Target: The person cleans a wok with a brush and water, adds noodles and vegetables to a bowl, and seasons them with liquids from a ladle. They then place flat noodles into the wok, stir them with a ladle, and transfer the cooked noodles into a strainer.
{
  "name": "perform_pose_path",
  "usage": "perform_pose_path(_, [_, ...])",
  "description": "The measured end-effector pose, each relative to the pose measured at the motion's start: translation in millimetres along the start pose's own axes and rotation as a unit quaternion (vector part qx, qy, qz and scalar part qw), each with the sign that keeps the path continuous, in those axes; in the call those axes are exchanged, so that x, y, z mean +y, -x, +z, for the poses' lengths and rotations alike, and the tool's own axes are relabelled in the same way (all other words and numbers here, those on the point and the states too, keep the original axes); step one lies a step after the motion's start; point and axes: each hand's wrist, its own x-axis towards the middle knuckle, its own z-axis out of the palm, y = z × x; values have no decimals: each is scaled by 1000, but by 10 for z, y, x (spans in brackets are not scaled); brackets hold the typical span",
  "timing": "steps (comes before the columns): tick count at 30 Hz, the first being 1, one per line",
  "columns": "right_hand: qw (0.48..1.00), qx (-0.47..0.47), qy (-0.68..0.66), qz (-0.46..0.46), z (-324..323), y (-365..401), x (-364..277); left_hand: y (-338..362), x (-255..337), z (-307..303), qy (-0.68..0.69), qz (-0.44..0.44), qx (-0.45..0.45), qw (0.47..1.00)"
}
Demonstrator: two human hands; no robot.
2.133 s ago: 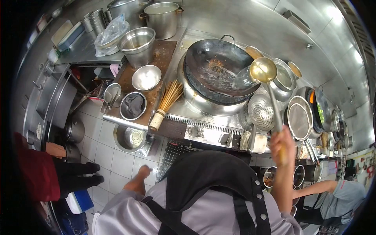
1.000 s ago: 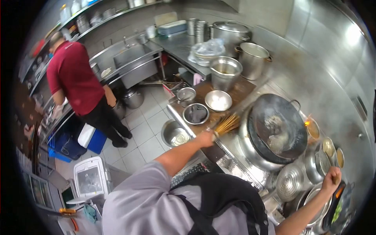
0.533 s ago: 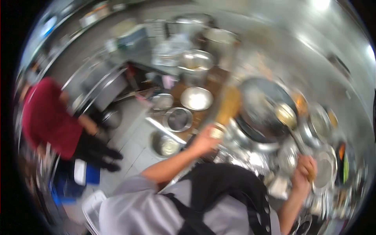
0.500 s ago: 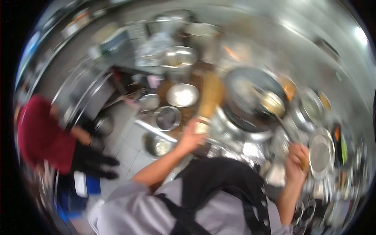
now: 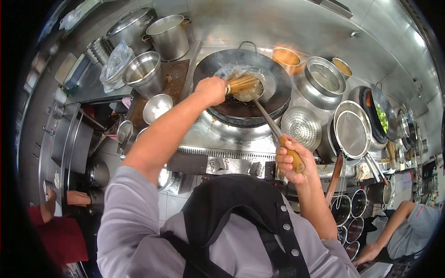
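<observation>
My left hand is closed round the bound end of a bamboo wok brush. Its bristles reach into the bowl of a ladle over the wok. The wooden handle of that ladle is wrapped in the fingers of my right hand. Below both tools is a large dark wok on the burner, with wet, shiny liquid in its middle. The brush's bristles partly cover the ladle's bowl.
Right of the wok lie a perforated strainer, a steel pot and a round mesh sieve. Stockpots and a steel bowl stand left. Co-workers in a red sleeve and a grey sleeve are at either side.
The view has turned and sharpened. My left hand has brought the brush from beside the wok over it, against the ladle's bowl. My right hand still grips the ladle.
</observation>
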Motion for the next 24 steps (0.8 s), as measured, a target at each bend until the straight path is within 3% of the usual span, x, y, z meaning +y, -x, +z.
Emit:
perform_pose_path(2, [1000, 2, -4, -7, -5, -9, -38, -2, -19, -279, 34, 61, -191, 979])
perform_pose_path(3, [1000, -3, 4, 0, -17, -5, -51, -15, -17, -375, -17, 53, -169, 984])
perform_pose_path(4, [1000, -10, 15, 8, -24, -4, -61, -93, -76, -234, -73, 78, -77, 991])
perform_pose_path(6, [1000, -18, 18, 14, -61, -52, -56, -134, 111, 19, -84, 45, 11, 995])
perform_pose_path(8, [993, -70, -74, 67, -125, -104, -22, -40, 253, 77, 40, 79, -11, 996])
perform_pose_path(9, [991, -75, -85, 72, -120, -99, 7, -32, 292, 103, 78, 85, -84, 990])
perform_pose_path(10, [991, -73, -84, 71, -143, -102, -1, -65, 281, 254, 79, 86, -84, 990])
perform_pose_path(12, [999, -26, -35, 22, -194, -180, -37, -164, 208, 498, 87, 5, 29, 996])
perform_pose_path(13, [999, -22, -43, 23, -186, -193, -57, -211, 169, 279, 116, 62, -79, 988])
perform_pose_path(14, [999, -22, -43, 22, -155, -174, -44, -293, 83, 177, 210, 14, -173, 962])
perform_pose_path(16, [1000, -12, -22, 18, -33, -99, 54, -273, 176, -6, 81, 16, -70, 994])
perform_pose_path(18, [999, -22, -16, 19, -147, -194, 39, -200, 262, 247, 47, 52, 26, 997])
perform_pose_path(19, [999, -32, -13, 14, -180, -227, -3, -242, 253, 230, 107, 87, -109, 984])
perform_pose_path(22, [1000, -1, 12, -2, -210, -117, -102, -267, 38, 219, 83, 79, -66, 991])
perform_pose_path(23, [1000, 0, 1, 2, -225, -112, -106, -190, 80, 303, 31, 45, 14, 998])
perform_pose_path(24, [1000, -1, 5, 4, -235, -125, -100, -168, 16, 301, 32, 41, 16, 999])
